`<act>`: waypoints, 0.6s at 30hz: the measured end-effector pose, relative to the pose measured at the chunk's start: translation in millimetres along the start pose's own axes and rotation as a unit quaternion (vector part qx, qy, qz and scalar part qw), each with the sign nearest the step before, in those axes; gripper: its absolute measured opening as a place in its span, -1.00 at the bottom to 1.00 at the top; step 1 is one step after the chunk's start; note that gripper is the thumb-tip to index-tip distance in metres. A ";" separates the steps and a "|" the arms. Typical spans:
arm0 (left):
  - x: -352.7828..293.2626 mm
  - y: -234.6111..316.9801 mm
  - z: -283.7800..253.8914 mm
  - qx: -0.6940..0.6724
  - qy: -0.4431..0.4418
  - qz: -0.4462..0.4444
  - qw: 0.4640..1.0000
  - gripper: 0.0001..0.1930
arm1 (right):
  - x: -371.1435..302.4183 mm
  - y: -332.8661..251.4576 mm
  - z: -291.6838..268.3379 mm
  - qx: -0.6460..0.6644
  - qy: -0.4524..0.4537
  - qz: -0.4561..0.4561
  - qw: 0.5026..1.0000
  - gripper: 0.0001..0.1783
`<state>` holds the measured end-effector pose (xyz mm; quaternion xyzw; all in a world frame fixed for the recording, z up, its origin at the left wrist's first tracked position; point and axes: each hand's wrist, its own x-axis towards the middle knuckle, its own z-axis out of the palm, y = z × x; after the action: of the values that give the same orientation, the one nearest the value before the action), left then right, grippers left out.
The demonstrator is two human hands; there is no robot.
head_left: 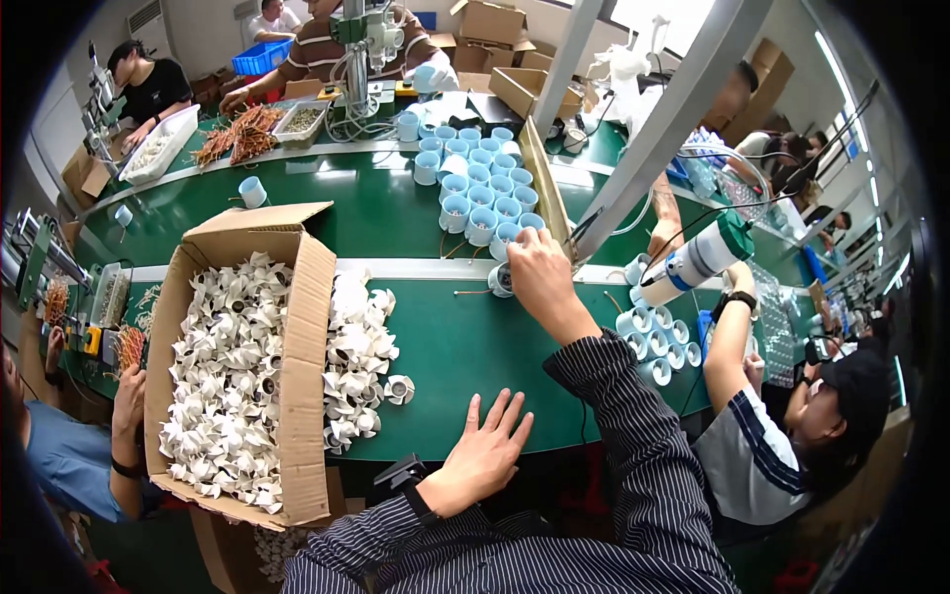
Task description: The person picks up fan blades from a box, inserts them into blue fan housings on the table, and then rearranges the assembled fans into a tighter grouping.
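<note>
My right hand reaches to the far edge of the green work mat, its fingers curled at the rim of a light-blue cup. A thin wire runs left from that cup; my fingertips are partly hidden. My left hand holds nothing, with its fingers spread over the mat near the front edge. Beyond my right hand, several light-blue cups stand in a packed group on the green belt. Left of my hands, small white fan wheels lie heaped beside an open cardboard box full of more.
Several light-blue cups lie grouped at the right, below a white bottle with a green cap. A grey metal post slants over the belt. Co-workers sit left, right and across. One cup stands alone behind the box.
</note>
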<state>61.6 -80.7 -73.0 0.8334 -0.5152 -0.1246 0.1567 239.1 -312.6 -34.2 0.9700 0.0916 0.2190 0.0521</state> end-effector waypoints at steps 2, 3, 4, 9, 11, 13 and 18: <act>1.4 1.2 1.9 0.004 0.002 0.006 1.000 -0.02 | 14.0 6.6 2.3 -0.028 -0.003 0.012 1.000 -0.80; 0.7 -0.2 3.0 0.012 0.001 0.003 1.000 -0.01 | 21.9 5.5 4.1 -0.048 -0.004 0.023 0.999 -0.72; -0.5 -1.6 4.3 0.009 0.003 0.002 1.000 -0.01 | 27.1 5.8 4.5 -0.034 -0.052 0.043 0.997 -0.58; -5.3 -2.8 8.0 -0.012 0.023 0.007 1.000 -0.02 | 49.4 37.3 20.4 -0.007 -0.230 0.009 0.973 -0.69; -4.9 -4.5 8.6 -0.016 0.032 0.014 0.999 -0.03 | 47.9 48.5 36.1 -0.048 -0.236 0.008 0.971 -0.81; -5.5 -6.9 7.0 -0.023 0.030 0.016 0.999 -0.05 | 43.2 40.5 35.9 -0.058 -0.203 0.005 0.978 -0.82; -7.7 -10.4 3.7 -0.021 0.034 0.013 0.999 -0.10 | 42.5 22.4 29.1 -0.102 -0.146 0.011 0.984 -0.79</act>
<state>65.5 -69.9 -80.1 0.8271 -0.5173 -0.1048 0.1932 293.0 -327.7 -39.5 0.9821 0.0498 0.0836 0.1616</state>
